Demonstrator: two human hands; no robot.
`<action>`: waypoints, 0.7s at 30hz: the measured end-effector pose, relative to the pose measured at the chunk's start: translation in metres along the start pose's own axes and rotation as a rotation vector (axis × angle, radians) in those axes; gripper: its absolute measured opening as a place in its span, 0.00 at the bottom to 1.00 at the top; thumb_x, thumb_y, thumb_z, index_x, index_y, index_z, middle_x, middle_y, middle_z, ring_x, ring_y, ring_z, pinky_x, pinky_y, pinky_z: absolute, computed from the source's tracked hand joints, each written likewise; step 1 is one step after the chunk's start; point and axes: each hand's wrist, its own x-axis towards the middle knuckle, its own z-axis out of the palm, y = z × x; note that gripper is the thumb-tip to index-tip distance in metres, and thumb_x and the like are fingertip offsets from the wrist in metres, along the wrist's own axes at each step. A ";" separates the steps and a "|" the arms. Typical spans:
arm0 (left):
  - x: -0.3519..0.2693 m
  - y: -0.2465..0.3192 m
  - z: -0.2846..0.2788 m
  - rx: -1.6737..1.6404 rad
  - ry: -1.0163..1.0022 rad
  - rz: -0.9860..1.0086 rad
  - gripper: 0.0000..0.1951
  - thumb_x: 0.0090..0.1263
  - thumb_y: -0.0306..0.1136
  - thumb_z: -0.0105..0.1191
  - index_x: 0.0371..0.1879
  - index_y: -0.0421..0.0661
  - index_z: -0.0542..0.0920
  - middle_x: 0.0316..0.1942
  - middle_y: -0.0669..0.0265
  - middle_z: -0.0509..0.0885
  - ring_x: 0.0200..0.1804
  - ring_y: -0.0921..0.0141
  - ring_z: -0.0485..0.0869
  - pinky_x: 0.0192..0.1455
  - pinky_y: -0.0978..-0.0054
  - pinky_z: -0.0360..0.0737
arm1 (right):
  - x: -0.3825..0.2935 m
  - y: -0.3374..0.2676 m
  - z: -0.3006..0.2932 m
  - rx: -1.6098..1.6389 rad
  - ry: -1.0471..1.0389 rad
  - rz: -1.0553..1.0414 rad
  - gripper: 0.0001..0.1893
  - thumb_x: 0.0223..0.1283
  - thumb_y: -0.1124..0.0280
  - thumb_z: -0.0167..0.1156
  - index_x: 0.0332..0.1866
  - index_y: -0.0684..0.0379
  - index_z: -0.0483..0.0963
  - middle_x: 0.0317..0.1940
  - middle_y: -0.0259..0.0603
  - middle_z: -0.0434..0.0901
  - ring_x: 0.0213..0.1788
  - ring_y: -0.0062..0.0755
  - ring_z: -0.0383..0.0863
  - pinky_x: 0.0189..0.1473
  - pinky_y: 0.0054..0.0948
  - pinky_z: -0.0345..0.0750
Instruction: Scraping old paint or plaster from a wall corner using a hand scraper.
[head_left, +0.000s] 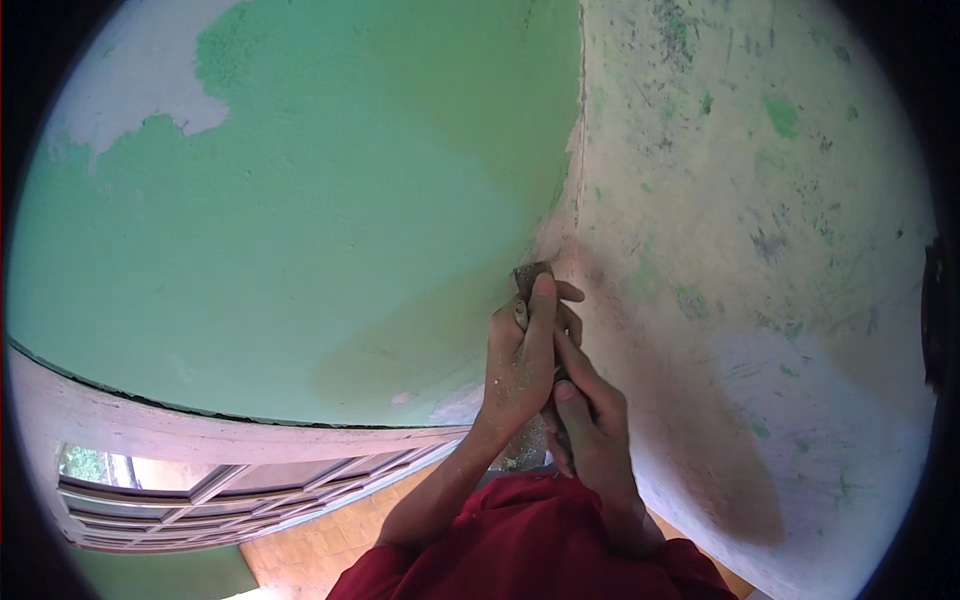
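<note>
A flat-bladed scraper (532, 274) has its dull, dusty blade against the green-painted wall (300, 240), close to the inside corner. My left hand (521, 360) is closed around the tool just behind the blade, its thumb lying along the top; one finger pokes out toward the corner. Lower down, my right hand (592, 420) grips the handle, which the fingers mostly hide. Pale flecks of debris cling to the back of my left hand. Along the corner, the paint edge is ragged and bare plaster shows.
To the right, the adjoining wall (697, 187) is pale with green patches and dark scuffs. A bare patch (142, 75) shows at upper left. Below left are a framed window (225, 487) and orange floor tiles (322, 536). A debris-strewn surface (525, 448) lies beneath my hands.
</note>
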 end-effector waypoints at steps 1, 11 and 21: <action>-0.001 0.003 0.001 -0.035 -0.021 0.020 0.24 0.85 0.48 0.38 0.41 0.37 0.80 0.20 0.70 0.77 0.22 0.81 0.73 0.25 0.80 0.70 | 0.000 -0.007 -0.003 -0.009 -0.006 0.002 0.25 0.77 0.76 0.42 0.77 0.60 0.61 0.27 0.28 0.73 0.19 0.09 0.62 0.21 0.15 0.63; -0.001 0.009 0.009 -0.038 -0.055 0.105 0.24 0.85 0.45 0.37 0.46 0.36 0.82 0.19 0.69 0.77 0.22 0.80 0.74 0.25 0.81 0.71 | 0.010 0.010 0.002 -0.132 0.072 -0.172 0.25 0.77 0.77 0.38 0.77 0.59 0.60 0.23 0.29 0.73 0.14 0.10 0.63 0.16 0.15 0.63; -0.011 -0.006 0.004 -0.050 0.020 0.106 0.22 0.85 0.42 0.37 0.43 0.37 0.82 0.18 0.68 0.77 0.20 0.81 0.72 0.22 0.81 0.69 | -0.002 0.014 0.002 -0.122 0.053 -0.052 0.28 0.73 0.79 0.43 0.77 0.57 0.61 0.24 0.30 0.73 0.22 0.11 0.67 0.26 0.18 0.68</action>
